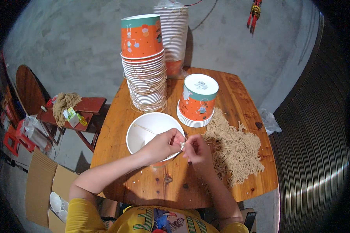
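Observation:
In front of me a white paper tub [149, 125] stands with its open mouth up. My left hand [165, 144] reaches over its mouth, fingers pinched at the right rim. My right hand [198, 150] meets it there, also pinched, just outside the rim. A thin tan string [146, 129] runs across the tub's mouth to my left fingers. A small pale bit shows between the two hands, too small to make out. Beside my right hand lies a heap of cut tan strings [237, 149]. Behind the hands stand a few upturned orange and green paper tubs [200, 103].
A tall stack of upturned tubs [144, 73] with strings around it stands at the back left of the wooden table [237, 89]. Behind it rises a bagged stack of white-rimmed tubs [175, 35]. A cardboard box [42, 186] and red bench [91, 105] are at left.

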`<state>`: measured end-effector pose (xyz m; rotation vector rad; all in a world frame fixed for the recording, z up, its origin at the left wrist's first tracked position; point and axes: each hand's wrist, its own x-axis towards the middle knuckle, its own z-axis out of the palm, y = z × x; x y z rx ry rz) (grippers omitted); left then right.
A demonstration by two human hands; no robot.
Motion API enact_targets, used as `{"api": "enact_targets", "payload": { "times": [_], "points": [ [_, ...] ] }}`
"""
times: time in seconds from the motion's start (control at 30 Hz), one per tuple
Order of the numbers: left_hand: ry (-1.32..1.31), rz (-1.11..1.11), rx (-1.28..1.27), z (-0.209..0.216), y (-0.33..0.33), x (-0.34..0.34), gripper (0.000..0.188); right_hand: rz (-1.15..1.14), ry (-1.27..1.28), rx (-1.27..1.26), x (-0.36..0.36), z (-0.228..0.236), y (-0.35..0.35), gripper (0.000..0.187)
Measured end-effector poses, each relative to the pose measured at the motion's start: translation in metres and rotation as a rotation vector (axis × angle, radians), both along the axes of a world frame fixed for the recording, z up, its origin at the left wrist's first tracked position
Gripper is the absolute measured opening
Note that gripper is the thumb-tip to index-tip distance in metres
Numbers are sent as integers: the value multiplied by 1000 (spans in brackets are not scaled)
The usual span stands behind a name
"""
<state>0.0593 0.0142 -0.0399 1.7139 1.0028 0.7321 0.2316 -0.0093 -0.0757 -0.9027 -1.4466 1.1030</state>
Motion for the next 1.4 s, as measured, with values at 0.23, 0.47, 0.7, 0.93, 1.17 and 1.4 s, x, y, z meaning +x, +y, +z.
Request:
{"api": "enact_targets", "payload": {
  "times": [0.23, 0.47, 0.7, 0.93, 1.17, 1.4],
  "points": [
    [106, 20, 162, 12, -6, 2, 13, -5, 45, -109, -1, 3, -2, 4],
    [65, -2, 85, 9, -5, 1, 12, 23, 99, -47, -2, -1, 0, 3],
    [57, -17, 74, 12, -8, 3, 11, 16, 49, -17, -1, -2, 1, 3],
    [93, -8, 160, 8, -8, 3, 13, 25, 32, -15, -2, 2, -1, 4],
    [159, -15, 181, 11, -10, 1, 15, -6, -1, 205, 4, -19, 9, 4],
    [202, -9, 185, 20, -11, -1, 15, 37, 37, 179, 9, -14, 10, 4]
  ]
}}
